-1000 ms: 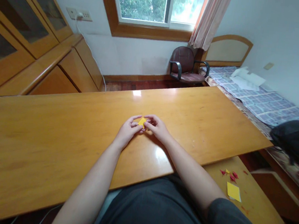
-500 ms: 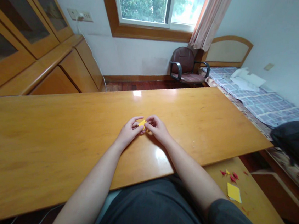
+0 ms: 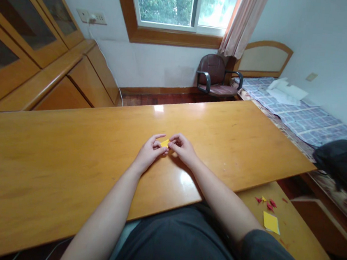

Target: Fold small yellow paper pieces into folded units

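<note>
A small folded piece of yellow paper (image 3: 165, 143) is pinched between both my hands above the middle of a long wooden table (image 3: 65, 156). My left hand (image 3: 149, 151) grips its left side with thumb and fingers closed. My right hand (image 3: 182, 148) grips its right side, fingers curled together. Most of the paper is hidden by my fingertips.
A lower wooden surface at the right holds a yellow paper sheet (image 3: 271, 222) and several small red folded pieces (image 3: 268, 203). Wooden cabinets (image 3: 30, 48) stand at the left. A chair (image 3: 214, 76) sits under the window, and a bed (image 3: 305, 115) with a dark bag (image 3: 342, 160) lies right.
The yellow paper shows a little less between my fingertips than a second ago; my hands have stayed in the same spot.
</note>
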Tool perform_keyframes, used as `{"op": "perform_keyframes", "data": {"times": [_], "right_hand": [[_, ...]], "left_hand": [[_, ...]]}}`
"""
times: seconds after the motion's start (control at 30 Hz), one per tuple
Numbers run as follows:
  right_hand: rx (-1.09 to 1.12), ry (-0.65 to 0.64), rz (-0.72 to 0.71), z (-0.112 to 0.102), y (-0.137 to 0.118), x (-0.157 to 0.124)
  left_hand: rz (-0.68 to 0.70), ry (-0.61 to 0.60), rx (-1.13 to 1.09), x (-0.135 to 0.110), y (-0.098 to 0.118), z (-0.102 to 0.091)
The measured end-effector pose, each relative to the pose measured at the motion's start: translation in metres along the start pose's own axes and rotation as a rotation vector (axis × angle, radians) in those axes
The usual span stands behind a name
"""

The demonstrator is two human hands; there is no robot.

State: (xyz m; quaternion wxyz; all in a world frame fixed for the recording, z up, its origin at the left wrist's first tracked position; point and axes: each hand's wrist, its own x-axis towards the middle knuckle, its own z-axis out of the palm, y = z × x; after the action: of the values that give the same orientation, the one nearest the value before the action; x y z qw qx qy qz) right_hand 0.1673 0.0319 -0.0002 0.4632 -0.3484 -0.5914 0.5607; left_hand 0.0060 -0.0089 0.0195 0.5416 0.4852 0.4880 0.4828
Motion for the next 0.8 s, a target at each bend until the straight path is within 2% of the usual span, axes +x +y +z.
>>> {"op": "perform_keyframes", "data": {"times": [0.3,0.47,0.8], "right_hand": [[-0.059,0.034,-0.036,-0.0015,0.0001,-0.0015],[-0.063,0.001,-0.031,-0.0018,0.0002,-0.0015],[-0.196,0.022,-0.07,-0.0015,-0.0005,-0.0007]], "left_hand": [[0.029,0.056,-0.119,0.003,-0.005,-0.0017],[0.066,0.077,-0.072,0.0038,-0.0072,-0.0014],[0.106,0.069,-0.007,0.0035,-0.0072,-0.0023]]}}
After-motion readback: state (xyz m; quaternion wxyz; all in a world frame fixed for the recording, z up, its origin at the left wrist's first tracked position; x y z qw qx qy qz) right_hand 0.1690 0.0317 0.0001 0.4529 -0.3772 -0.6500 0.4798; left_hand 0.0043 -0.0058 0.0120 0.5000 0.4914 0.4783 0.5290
